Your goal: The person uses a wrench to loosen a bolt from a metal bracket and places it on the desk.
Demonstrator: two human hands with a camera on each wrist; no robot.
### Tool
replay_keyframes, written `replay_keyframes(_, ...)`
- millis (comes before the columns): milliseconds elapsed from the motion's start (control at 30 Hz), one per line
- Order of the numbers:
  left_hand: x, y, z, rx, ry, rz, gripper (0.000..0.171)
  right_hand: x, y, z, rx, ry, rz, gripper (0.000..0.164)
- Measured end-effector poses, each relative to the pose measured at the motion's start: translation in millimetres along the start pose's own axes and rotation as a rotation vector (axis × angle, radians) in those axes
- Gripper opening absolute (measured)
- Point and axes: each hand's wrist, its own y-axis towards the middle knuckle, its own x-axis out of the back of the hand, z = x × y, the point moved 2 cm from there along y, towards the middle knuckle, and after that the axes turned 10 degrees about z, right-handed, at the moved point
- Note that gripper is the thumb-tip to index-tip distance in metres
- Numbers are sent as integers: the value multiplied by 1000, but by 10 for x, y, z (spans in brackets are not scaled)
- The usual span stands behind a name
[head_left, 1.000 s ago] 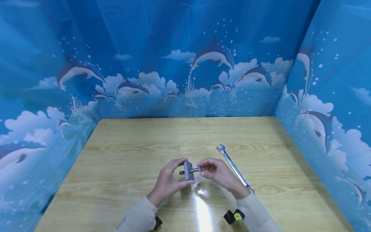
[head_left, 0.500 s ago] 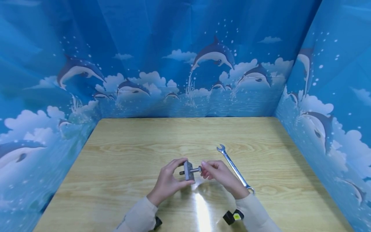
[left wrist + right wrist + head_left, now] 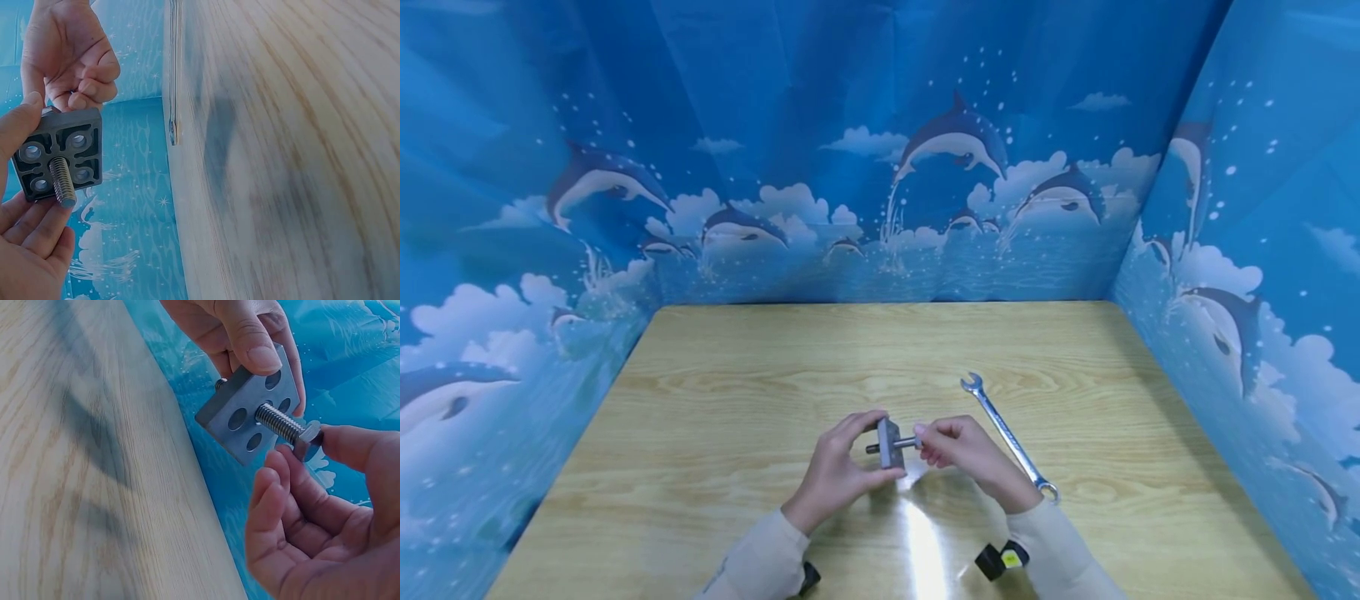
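Observation:
My left hand [image 3: 833,468] grips a square grey metal plate [image 3: 234,412] by opposite edges, thumb on one side and fingers on the other. Four round holes surround the plate's centre, where a threaded hex bolt [image 3: 279,423] passes through. The bolt's threaded end sticks out of the ribbed face in the left wrist view. My right hand [image 3: 964,454] pinches the bolt's hex head between thumb and index finger, the other fingers curled below. A length of thread shows between the head and the plate. Both hands hold the pieces above the table.
A combination wrench [image 3: 1009,437] lies slantwise on the wood-grain table [image 3: 737,375], just right of the right hand, its ring end near that wrist. Blue dolphin-print sheets [image 3: 865,167] enclose the table's back and sides.
The right thumb and fingers have shifted their hold around the bolt head, the fingers now lower and more curled. The left hand and plate stay nearly still. The wrench has not moved.

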Motion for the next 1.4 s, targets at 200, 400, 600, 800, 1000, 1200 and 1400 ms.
replay_keyframes(200, 0, -9, 1, -8, 7, -2, 76, 15, -16, 2, 18, -14, -9, 33)
replay_keyframes(400, 2, -12, 4, 4, 7, 9, 75, 28, -29, -1, 35, -27, -15, 32)
replay_keyframes(600, -2, -15, 19, -15, 23, 3, 76, 33, -31, 11, 40, -59, -17, 31)
replay_keyframes(800, -9, -8, 24, -26, 20, 0, 75, 6, -34, 40, 92, -101, -29, 25)
replay_keyframes(1000, 0, 0, 4, 6, 3, 5, 75, -14, -42, 67, 158, -172, -49, 20)
replay_keyframes(1200, 9, 8, -7, -7, 3, -4, 75, -13, -44, 73, 153, -166, -58, 34)
replay_keyframes(1400, 10, 13, -12, -16, 17, -16, 76, 3, -35, 25, 72, -44, -61, 40)
